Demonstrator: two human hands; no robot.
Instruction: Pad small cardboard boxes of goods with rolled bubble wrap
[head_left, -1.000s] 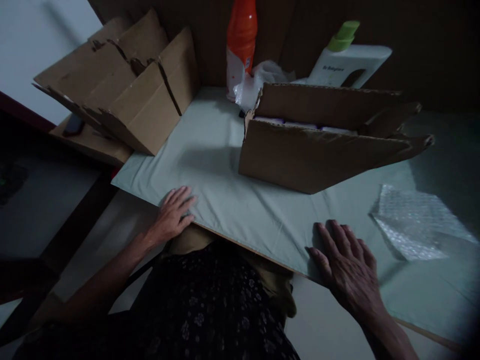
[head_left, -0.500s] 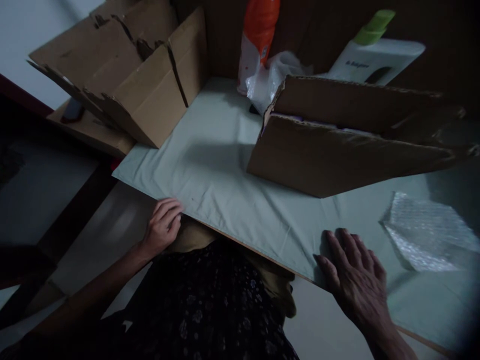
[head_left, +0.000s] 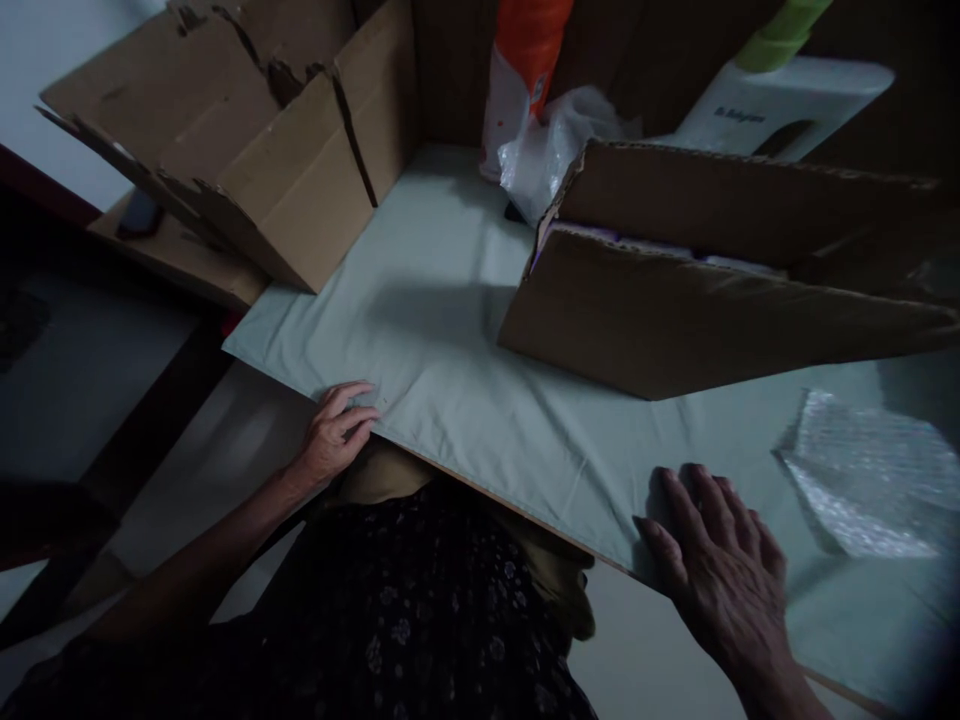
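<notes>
My left hand (head_left: 341, 430) rests at the near edge of the table, its fingers apart on the pale green cloth (head_left: 442, 370) and nothing in them. Farther right, my right hand (head_left: 720, 555) lies palm down on the same cloth with the fingers spread. To the right of that hand, a crumpled sheet of bubble wrap (head_left: 870, 480) lies apart from it. Beyond both hands stands an open cardboard box (head_left: 675, 320); purple-edged items show just inside its rim, mostly hidden by the front wall.
At the back left is another open cardboard box (head_left: 292, 210) with raised flaps. An orange-and-white bottle (head_left: 529, 50), clear plastic wrap (head_left: 559, 140) and a white bottle with a green cap (head_left: 795, 100) stand along the back. A dark phone-like object (head_left: 140, 213) lies at far left.
My left hand has shifted slightly right and its curled fingers have spread onto the cloth. The right hand stays flat on the table. The view has shifted a little.
</notes>
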